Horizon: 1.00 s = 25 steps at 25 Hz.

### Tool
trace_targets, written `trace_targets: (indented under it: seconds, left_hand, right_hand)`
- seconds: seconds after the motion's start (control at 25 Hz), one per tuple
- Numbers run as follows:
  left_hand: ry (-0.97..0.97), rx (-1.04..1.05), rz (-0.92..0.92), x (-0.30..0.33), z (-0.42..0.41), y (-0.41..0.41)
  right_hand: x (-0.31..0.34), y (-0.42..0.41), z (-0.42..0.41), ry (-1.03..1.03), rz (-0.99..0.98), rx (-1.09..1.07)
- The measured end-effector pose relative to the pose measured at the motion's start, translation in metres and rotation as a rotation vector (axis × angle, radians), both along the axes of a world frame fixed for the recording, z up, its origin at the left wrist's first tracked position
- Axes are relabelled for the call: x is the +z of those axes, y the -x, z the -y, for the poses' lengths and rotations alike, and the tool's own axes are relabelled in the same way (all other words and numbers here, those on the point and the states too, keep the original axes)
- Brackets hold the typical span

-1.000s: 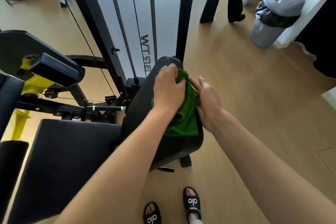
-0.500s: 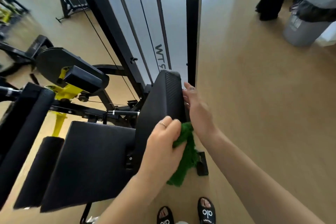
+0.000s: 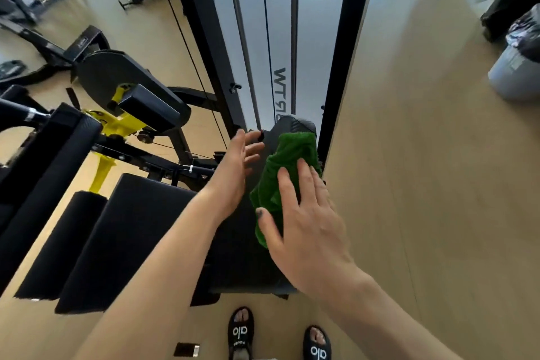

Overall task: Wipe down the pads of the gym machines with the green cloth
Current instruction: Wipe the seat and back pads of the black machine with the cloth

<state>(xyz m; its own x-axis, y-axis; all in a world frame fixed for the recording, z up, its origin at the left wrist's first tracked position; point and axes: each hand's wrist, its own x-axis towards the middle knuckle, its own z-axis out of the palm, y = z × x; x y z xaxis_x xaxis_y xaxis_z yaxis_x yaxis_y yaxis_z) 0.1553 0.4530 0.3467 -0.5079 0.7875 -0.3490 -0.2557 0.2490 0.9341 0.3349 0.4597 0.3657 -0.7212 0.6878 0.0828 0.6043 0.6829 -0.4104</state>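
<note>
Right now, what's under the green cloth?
The green cloth lies on the black back pad, pressed flat by the right hand. The pad surface directly beneath it is covered. The left hand is beside it, off the cloth.

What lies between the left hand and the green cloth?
Only bare black pad, seen in the head view; the left hand is beside the green cloth, apart.
</note>
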Motion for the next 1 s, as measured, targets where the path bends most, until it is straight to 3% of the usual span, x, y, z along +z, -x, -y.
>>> trace_targets:
  seconds: [0.24, 0.44, 0.68, 0.84, 0.92, 1.0]
  left_hand:
    - [0.063, -0.119, 0.065, -0.033, -0.001, 0.009]
    - [0.089, -0.182, 0.067, -0.030, -0.002, 0.021]
    - [0.077, -0.342, 0.044, -0.034, 0.001, 0.032]
    - [0.083, -0.398, 0.050, -0.044, -0.001, 0.043]
    - [0.079, -0.407, 0.095, -0.048, -0.005, 0.045]
    - [0.092, -0.405, 0.119, -0.054, -0.008, 0.047]
  right_hand:
    - [0.002, 0.074, -0.058, 0.004, 0.258, -0.131]
    - [0.004, 0.121, -0.119, 0.080, 0.240, -0.243]
    - [-0.004, 0.073, -0.028, -0.093, 0.230, -0.338]
    - [-0.017, 0.035, 0.045, -0.222, 0.346, -0.391]
    - [-0.018, 0.035, 0.043, -0.220, 0.487, -0.346]
    - [-0.019, 0.053, 0.018, -0.270, 0.491, -0.313]
